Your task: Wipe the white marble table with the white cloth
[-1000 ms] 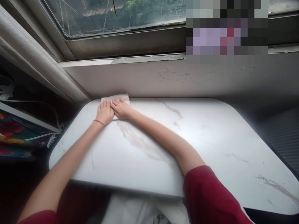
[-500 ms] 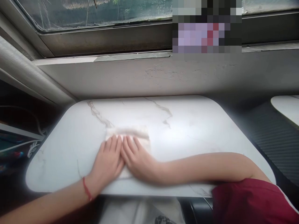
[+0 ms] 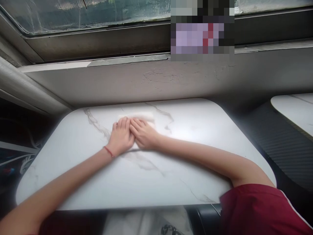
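Observation:
A white marble-patterned table top (image 3: 195,147) lies below a window sill. On it rests a folded white cloth (image 3: 139,117), mostly covered by my hands. My left hand (image 3: 121,137), with a red string at the wrist, lies flat on the cloth with fingers stretched out. My right hand (image 3: 143,133) lies flat beside it, fingers out, touching the left hand. Both press on the cloth toward the far middle of the table. A faint wet streak trails from the hands toward me.
A grey wall (image 3: 171,78) and a window frame (image 3: 97,39) rise behind the table. A second white table top (image 3: 293,111) shows at the right edge. Dark seat and cords sit at the left (image 3: 19,153). A pixelated patch covers part of the window.
Both hands slid the cloth from the far left corner toward me, then pushed it away again to the far middle of the table. The view shifted left.

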Tool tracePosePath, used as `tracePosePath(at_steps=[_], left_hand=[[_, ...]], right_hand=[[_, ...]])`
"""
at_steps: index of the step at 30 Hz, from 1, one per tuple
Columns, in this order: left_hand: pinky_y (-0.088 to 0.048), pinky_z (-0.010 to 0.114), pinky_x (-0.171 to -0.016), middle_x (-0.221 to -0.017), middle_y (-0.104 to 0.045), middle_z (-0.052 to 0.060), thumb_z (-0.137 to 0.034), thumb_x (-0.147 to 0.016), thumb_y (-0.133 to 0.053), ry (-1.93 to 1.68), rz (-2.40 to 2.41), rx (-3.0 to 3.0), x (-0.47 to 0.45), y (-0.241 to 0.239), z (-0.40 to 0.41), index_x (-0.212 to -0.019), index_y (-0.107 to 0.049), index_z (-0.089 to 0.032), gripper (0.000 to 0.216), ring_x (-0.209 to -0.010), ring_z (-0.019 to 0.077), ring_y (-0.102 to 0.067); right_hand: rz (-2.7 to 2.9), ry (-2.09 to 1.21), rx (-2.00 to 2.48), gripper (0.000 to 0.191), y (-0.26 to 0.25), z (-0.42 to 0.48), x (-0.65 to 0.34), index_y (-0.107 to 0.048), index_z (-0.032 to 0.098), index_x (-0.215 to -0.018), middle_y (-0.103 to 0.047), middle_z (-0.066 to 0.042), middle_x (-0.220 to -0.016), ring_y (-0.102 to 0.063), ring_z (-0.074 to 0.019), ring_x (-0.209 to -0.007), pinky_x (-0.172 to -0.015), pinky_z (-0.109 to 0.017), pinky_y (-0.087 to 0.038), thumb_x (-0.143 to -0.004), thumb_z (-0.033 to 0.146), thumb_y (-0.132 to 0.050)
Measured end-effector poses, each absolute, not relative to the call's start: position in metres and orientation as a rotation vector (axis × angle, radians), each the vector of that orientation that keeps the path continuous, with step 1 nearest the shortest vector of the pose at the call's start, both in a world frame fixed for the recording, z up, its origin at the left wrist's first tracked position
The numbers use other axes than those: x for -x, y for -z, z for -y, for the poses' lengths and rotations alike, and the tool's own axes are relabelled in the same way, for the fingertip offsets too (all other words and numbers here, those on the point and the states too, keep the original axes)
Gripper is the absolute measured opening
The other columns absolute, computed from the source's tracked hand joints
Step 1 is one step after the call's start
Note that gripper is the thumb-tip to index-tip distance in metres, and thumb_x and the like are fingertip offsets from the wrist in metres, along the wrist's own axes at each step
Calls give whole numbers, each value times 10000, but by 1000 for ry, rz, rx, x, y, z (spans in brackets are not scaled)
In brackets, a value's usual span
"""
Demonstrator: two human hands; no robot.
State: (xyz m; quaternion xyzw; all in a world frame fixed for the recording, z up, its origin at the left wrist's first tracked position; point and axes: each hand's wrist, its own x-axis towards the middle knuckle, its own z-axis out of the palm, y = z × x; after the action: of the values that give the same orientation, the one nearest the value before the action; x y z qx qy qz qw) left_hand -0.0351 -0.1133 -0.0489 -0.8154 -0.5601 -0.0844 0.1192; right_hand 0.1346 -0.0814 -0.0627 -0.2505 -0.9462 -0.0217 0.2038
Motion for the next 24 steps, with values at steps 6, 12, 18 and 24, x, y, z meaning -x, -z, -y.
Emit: tracePosePath(at_steps=[6,12,18,24], left_hand=[[-368,525,-1076,-1477,-517,306,-292,-940,-382,212,1678,2389,8,46,56,-1388,-511,38,571,-1364,411,-482],[-354,491,-1121,-1458,-525,288,-287,-936,-410,322,1665,2417,-15,48,17,-1332,-546,23,522,-1367,403,-478],[-370,489,-1120,-1434,-540,284,-319,-930,-450,458,1731,2397,-22,52,7,-1322,-548,-7,510,-1351,399,-493],[-290,530,-1181,-1456,-534,281,-303,-934,-424,484,1706,2456,-21,54,9,-1367,-524,-11,531,-1382,393,-465]], right_hand=[[2626,57,763,576,70,23,-160,-461,-29,-1488,-471,-267,-1564,-428,-349,-1476,-1195,-567,-360,-988,234,-348],[2586,64,896,569,69,-5,-182,-473,-14,-1492,-486,-223,-1570,-421,-307,-1490,-1235,-486,-341,-984,211,-349],[2574,63,928,568,70,-14,-188,-482,38,-1506,-494,-207,-1568,-430,-288,-1480,-1198,-489,-379,-983,212,-342],[2582,81,972,556,72,-12,-189,-492,37,-1493,-454,-216,-1592,-413,-296,-1487,-1206,-475,-365,-986,227,-367]])
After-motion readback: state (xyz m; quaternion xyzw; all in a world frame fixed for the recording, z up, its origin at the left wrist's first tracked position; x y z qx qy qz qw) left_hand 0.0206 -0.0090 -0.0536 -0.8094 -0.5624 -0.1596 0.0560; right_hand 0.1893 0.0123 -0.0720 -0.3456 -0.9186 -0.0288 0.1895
